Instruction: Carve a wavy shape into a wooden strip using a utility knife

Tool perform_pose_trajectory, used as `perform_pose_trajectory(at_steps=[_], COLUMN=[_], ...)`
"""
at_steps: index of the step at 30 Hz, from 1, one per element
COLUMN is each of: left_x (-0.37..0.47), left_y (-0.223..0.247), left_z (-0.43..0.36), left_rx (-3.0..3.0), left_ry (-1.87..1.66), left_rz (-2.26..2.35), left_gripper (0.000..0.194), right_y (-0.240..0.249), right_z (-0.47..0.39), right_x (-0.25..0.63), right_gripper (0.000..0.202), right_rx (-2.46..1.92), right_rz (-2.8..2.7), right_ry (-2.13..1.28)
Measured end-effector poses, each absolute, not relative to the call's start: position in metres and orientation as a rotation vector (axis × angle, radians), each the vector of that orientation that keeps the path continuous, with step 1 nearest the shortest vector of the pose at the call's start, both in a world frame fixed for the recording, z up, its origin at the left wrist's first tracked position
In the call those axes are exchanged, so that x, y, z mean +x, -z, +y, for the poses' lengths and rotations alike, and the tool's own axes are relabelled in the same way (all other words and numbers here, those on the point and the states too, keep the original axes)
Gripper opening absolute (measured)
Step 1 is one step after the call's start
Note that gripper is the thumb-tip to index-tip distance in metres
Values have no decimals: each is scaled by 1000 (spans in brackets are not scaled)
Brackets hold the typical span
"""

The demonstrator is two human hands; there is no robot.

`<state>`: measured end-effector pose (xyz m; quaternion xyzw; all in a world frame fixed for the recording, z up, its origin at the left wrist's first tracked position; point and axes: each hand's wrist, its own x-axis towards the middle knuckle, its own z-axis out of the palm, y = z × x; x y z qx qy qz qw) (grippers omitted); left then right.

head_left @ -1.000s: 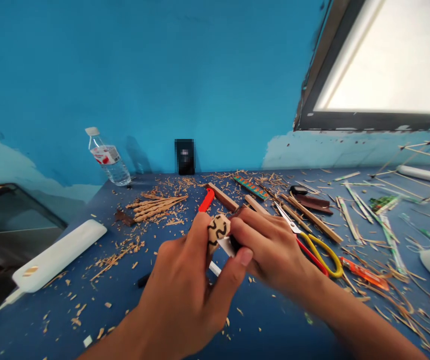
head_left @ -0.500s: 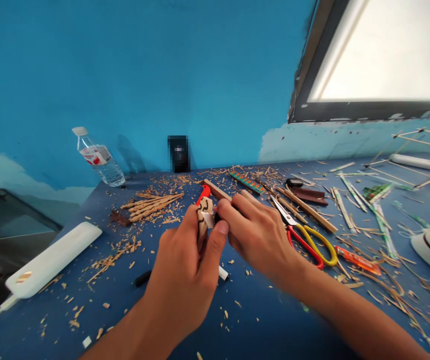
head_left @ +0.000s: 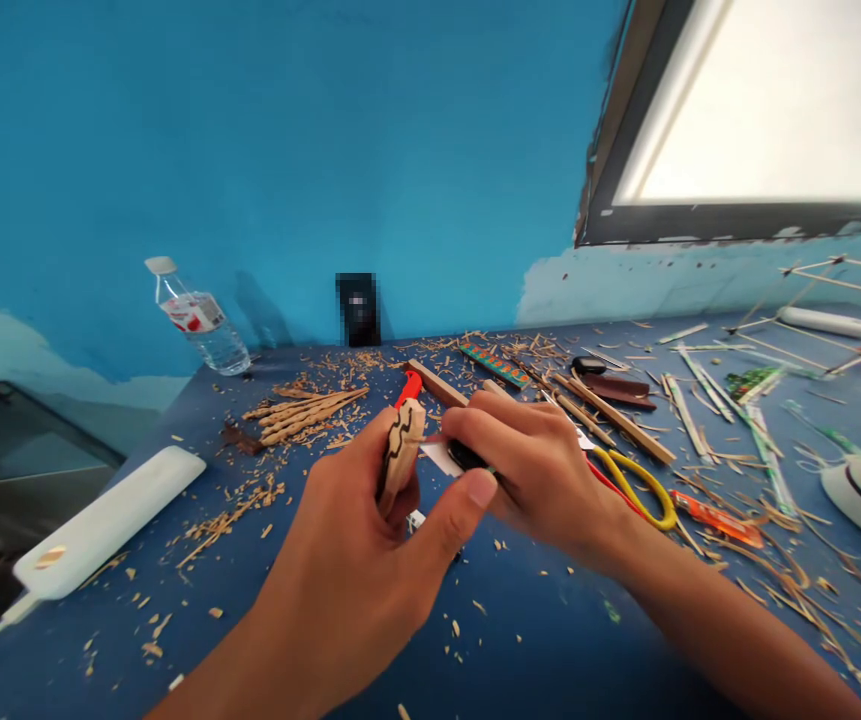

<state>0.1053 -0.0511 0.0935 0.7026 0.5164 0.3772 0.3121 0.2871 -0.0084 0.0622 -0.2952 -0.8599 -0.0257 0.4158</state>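
Observation:
Near the middle of the view, my left hand (head_left: pixel 370 540) is wrapped round a small light wooden piece (head_left: pixel 401 452) with dark wavy lines on it. The thumb of that hand is stretched toward my right hand (head_left: pixel 527 460). My right hand is closed round the black handle (head_left: pixel 466 456) of a small knife, whose pale blade (head_left: pixel 439 458) points left toward the wood. A red-handled tool (head_left: pixel 409 386) lies just behind the wooden piece.
Wood shavings cover much of the blue table (head_left: pixel 520 640). Carved sticks (head_left: pixel 302 412), a bottle (head_left: pixel 209 325) and a white power strip (head_left: pixel 111 520) are at left. Yellow-and-red scissors (head_left: pixel 644 490), wooden strips (head_left: pixel 617 420), and a stick frame (head_left: pixel 812 325) are at right.
The blade and my right hand have drawn slightly right, away from the wooden piece. My left thumb has swung off the wood toward the right, and more of the marked wood shows.

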Motion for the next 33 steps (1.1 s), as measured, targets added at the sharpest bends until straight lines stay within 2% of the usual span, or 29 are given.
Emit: perform_pose_trajectory(at_steps=[8, 18, 24, 28, 33], left_x=[107, 118, 110, 105, 105], left_y=[-89, -96, -87, -80, -80], left_z=[-52, -43, -48, -52, -52], left_rx=[1855, 1863, 1858, 1892, 1979], left_ry=[-941, -1138, -1033, -973, -1022], left_rz=[1327, 1506, 1450, 1352, 1340], left_gripper=[41, 28, 33, 41, 37], right_y=[-64, -61, -63, -64, -64], right_z=[-9, -11, -13, -13, -13], right_x=[291, 291, 289, 291, 290], right_gripper=[6, 7, 28, 25, 22], right_rx=[-756, -806, -799, -802, -822], right_rz=[-2191, -2199, -2204, -2213, -2210], right_ry=[84, 100, 174, 178, 186])
